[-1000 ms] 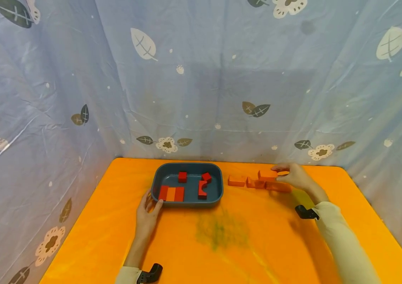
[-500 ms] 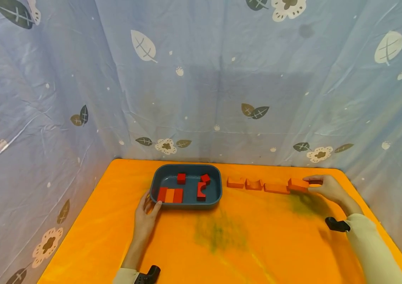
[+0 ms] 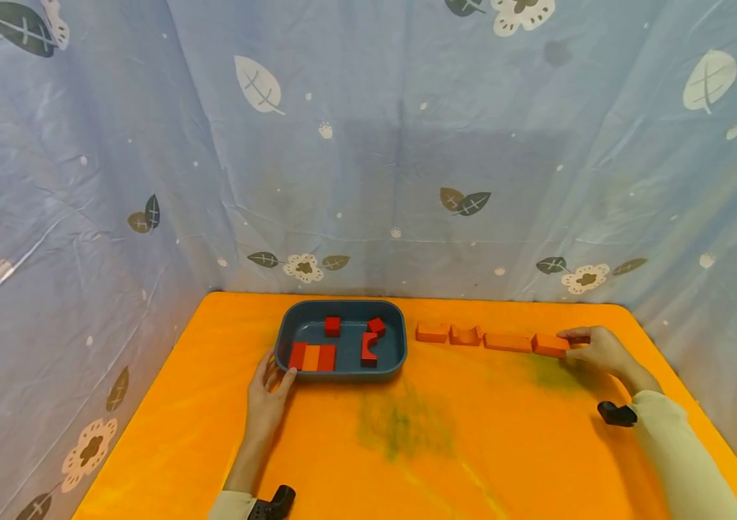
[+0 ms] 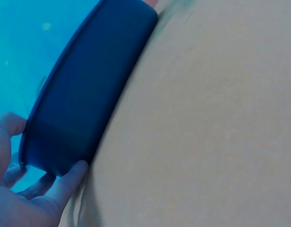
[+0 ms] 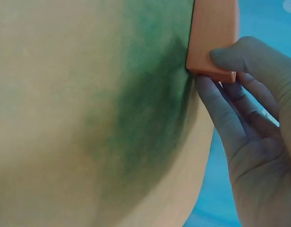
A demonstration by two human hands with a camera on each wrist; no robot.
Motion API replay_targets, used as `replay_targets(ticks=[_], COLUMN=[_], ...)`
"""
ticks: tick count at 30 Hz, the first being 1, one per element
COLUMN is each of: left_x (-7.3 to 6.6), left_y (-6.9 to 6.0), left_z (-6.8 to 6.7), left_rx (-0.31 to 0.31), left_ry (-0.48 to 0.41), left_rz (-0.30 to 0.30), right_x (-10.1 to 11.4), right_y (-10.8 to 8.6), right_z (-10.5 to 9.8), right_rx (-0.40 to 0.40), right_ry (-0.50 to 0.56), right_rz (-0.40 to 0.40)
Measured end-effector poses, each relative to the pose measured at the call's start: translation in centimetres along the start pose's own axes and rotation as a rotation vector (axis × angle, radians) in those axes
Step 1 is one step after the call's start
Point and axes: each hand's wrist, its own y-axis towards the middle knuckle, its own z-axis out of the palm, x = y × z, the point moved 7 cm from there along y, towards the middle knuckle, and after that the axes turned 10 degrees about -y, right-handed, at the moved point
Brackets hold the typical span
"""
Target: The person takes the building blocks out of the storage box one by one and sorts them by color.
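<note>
Right-hand fingers [image 5: 223,57] pinch the free end of the orange end block [image 3: 549,344], one on a broad face, others at the end face. That's the right hand [image 3: 602,350]. Left hand [image 3: 266,397] has its fingers spread around the near-left corner of the tray [image 3: 342,376], gripping rim and wall.

End block sits at the right end of the orange row, next to the long block [image 3: 507,342]; can't tell from here whether the two touch, or if its underside is fully flat on the surface [image 3: 505,448].

Handling, my read: light, rigid, probably painted wood. Smooth faces, so mildly slippery; not fragile. Pinching near one end risks yaw. Better hold: long sides near mid-length, light squeeze, without nudging the row.

Tray looks stiff with a usable lip; corner hold seems enough to steady it. Red blocks [image 3: 332,326] inside look loose, would slide if tilted.
</note>
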Motion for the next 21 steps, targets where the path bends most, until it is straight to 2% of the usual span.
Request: replay_targets(ticks=[4,7,12,17,21], left_x=[0.2,0.3,0.2,0.2,0.2], left_y=[0.0,0.1,0.2,0.2,0.2], left_z=[-0.1,-0.1,-0.2,-0.3,-0.1], left_rx=[0.002,0.001,-0.012,-0.017,-0.015], left_ry=[-0.004,-0.011,-0.020,-0.023,-0.016], left_rz=[-0.008,-0.014,-0.011,-0.014,-0.012], right_x=[0.5,1.3,3.8,8.8,14.3], right_y=[-0.1,0.2,1.6,3.3,4.9], right_z=[-0.1,-0.6,-2.1,-2.5,-1.6], right_rx=[0.002,0.024,0.059,0.027,-0.027], right_ry=[-0.025,-0.086,-0.150,-0.109,-0.116], right_rz=[-0.008,-0.026,-0.052,-0.140,-0.283])
